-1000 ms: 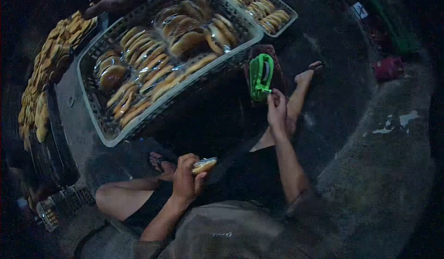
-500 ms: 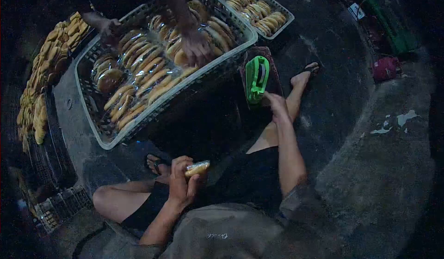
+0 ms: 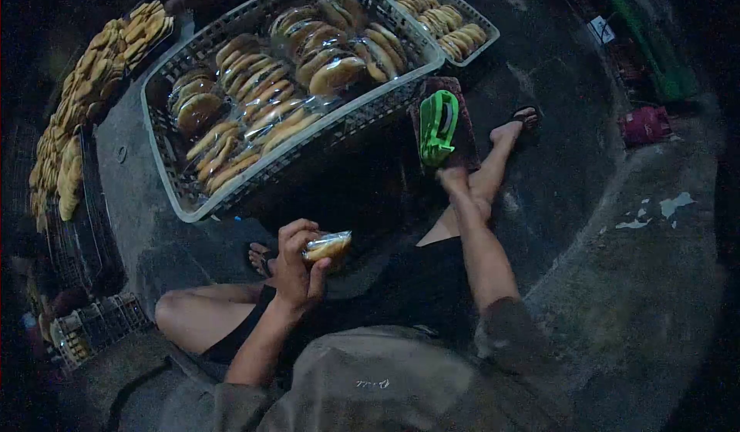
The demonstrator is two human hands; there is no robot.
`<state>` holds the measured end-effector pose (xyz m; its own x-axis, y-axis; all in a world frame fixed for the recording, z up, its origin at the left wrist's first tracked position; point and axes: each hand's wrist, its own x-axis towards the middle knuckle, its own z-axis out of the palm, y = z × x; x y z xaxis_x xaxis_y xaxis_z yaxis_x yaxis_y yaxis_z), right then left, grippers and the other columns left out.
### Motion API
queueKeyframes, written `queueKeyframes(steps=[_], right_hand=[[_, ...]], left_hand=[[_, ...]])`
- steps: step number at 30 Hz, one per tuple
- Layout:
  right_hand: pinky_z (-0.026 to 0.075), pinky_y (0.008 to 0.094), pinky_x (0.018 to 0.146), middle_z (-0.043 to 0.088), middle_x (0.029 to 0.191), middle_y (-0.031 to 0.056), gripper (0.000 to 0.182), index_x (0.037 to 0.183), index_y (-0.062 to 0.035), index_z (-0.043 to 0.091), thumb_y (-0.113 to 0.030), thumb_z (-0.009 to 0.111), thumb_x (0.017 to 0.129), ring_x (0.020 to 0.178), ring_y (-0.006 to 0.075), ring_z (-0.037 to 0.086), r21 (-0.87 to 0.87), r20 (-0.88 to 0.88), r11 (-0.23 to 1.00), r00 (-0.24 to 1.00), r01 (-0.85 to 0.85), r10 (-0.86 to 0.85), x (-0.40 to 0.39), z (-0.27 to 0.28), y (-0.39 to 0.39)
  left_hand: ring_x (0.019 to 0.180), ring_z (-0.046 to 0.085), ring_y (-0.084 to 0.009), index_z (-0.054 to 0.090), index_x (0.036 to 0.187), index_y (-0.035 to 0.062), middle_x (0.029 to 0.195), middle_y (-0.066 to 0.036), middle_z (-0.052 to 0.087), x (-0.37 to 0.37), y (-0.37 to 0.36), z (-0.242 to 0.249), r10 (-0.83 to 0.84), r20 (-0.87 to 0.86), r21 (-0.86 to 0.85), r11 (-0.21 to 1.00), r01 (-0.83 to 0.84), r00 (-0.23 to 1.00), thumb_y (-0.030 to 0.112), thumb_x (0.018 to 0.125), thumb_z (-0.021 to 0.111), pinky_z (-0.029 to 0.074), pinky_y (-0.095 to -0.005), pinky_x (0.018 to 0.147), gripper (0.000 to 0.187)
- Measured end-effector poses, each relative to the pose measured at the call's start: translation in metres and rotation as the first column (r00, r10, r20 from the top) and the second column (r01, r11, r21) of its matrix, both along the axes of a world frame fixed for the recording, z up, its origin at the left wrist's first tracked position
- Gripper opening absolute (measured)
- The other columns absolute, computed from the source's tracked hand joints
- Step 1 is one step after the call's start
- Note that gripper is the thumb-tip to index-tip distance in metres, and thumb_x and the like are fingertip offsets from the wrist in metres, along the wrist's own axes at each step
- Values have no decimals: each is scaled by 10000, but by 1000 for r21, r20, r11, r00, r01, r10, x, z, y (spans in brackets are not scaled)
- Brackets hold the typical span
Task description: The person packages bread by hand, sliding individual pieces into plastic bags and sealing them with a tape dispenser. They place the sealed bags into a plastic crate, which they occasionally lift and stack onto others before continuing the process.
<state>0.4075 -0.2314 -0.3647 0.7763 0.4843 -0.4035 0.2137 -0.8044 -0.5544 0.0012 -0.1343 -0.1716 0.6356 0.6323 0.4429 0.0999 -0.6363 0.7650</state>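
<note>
My left hand (image 3: 297,266) is wrapped round a small bread in clear plastic (image 3: 328,245), held above my lap. My right hand (image 3: 453,179) is at the near end of a bright green tape dispenser (image 3: 438,127); its fingers are partly hidden and too dark to make out. The dispenser rests on a reddish-brown block (image 3: 462,116). In front of me a large pale plastic crate (image 3: 293,148) holds rows of plastic-wrapped breads (image 3: 254,85).
A smaller crate (image 3: 474,54) of breads stands behind the large one. Many unwrapped breads (image 3: 96,70) are heaped at the left. A red bag (image 3: 646,124) lies at the right. My knees and sandalled feet are below the crates.
The other person's hands have left the large crate. My left hand has risen slightly with the wrapped bread. My right hand has shifted slightly down and left near the dispenser.
</note>
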Motion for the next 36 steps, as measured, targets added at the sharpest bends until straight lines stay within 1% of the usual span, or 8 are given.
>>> queueKeyframes(steps=[2, 6, 10, 17, 23, 28, 34, 36], right_hand=[[478, 382, 739, 693, 894, 126, 349, 944, -1, 714, -317, 678, 799, 858, 213, 634, -216, 27, 946, 967, -242, 253, -14, -5, -6], [478, 298, 834, 682, 1021, 105, 282, 895, 9, 716, -268, 683, 858, 828, 187, 636, 495, -333, 864, 938, 93, 90, -97, 105, 15], [458, 284, 868, 497, 1333, 124, 137, 845, -13, 710, -146, 685, 866, 962, 154, 593, 747, -607, 648, 551, 149, 573, -172, 214, 6], [422, 378, 1001, 546, 1257, 152, 283, 981, 6, 714, -203, 775, 801, 1184, 211, 519, 650, -184, 651, 750, -392, 636, -252, 242, 32], [384, 371, 1056, 507, 1293, 131, 555, 1336, -5, 462, -108, 701, 846, 1246, 229, 464, 587, -700, 799, 414, -129, 581, -265, 237, 47], [420, 344, 1026, 511, 1282, 123, 487, 1313, -7, 467, -25, 637, 857, 1198, 203, 511, 523, -706, 775, 328, -355, 627, -264, 222, 67], [393, 416, 1036, 583, 1200, 90, 451, 1230, -89, 582, -140, 735, 810, 1145, 188, 539, 832, -422, 555, 629, -18, 653, -283, 235, 67], [318, 479, 1075, 585, 1225, 28, 372, 1195, -206, 633, -277, 726, 842, 1149, 161, 530, 496, 740, -25, 408, -868, 534, -274, 227, 63]], left_hand=[[967, 575, -289, 443, 1156, 34, 1107, -196, 512, -2, 0, -5, 10, 36, -7, 1000, -9, 999, 329, 951, 563, 518, -374, 766, 379], [957, 592, -295, 431, 1178, 51, 1133, -192, 500, -14, 1, 0, 41, -26, 34, 999, -40, 999, 350, 943, 576, 533, -380, 752, 407], [965, 605, -309, 393, 1229, 114, 1182, -172, 467, -18, 3, -1, -18, -77, 59, 998, 23, 997, 373, 921, 607, 557, -410, 751, 456], [936, 618, -269, 411, 1224, 130, 1162, -136, 433, -30, 5, -3, -6, 18, 283, 959, 1, 1000, 373, 846, 706, 571, -382, 742, 537], [1004, 540, -207, 485, 1166, 263, 1076, -45, 424, -48, 18, 13, -114, -41, 703, 702, 109, 993, 190, 682, 761, 547, -366, 826, 562], [990, 548, -209, 474, 1181, 275, 1057, -46, 452, -56, 19, 10, -148, -98, 773, 612, 169, 984, 187, 694, 751, 538, -370, 836, 567], [990, 560, -209, 467, 1194, 183, 1107, -88, 496, -58, 10, 12, 154, 95, 204, 964, -170, 984, 184, 882, 667, 516, -359, 833, 370], [987, 554, -183, 452, 1188, 86, 1069, -92, 522, -51, 14, 23, 433, 46, -510, 785, -351, 900, 249, 959, 600, 491, -316, 832, 318]])
